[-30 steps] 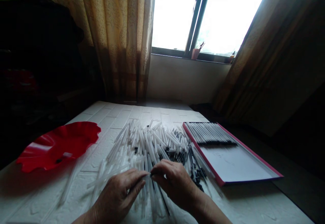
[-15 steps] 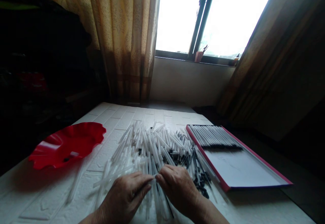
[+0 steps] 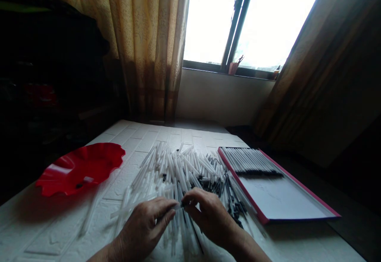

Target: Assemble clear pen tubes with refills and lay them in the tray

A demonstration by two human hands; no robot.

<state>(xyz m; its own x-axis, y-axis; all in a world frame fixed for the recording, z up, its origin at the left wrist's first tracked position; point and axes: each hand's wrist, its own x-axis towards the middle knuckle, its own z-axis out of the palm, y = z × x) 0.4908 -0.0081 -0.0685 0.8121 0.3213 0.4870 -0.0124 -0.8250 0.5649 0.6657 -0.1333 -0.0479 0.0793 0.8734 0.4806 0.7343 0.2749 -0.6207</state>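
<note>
My left hand (image 3: 145,222) is closed round a translucent pen barrel (image 3: 127,209), whose long end sticks out to the left. Its other end shows between the fingertips, pointing at my right hand (image 3: 205,212). The fingers of my right hand pinch at that end, where a small dark part (image 3: 181,205) shows; its exact kind is mostly hidden. Below and beyond both hands spreads a loose pile of translucent pen barrels (image 3: 178,167). Black pen caps (image 3: 236,210) and thin dark refills (image 3: 195,232) lie mixed in on the pile's right side and under the hands.
To the right, a pink-edged box lid (image 3: 291,198) holds a row of pens (image 3: 253,159) with black ends. A wavy red bowl (image 3: 86,163) with a small dark bit inside stands at left. The white brick-patterned table (image 3: 143,131) reaches toward a curtained window (image 3: 214,20).
My right fingers have lifted and loosened slightly at the barrel's end, and the small dark part now shows there. My left hand keeps its hold, almost unmoved.
</note>
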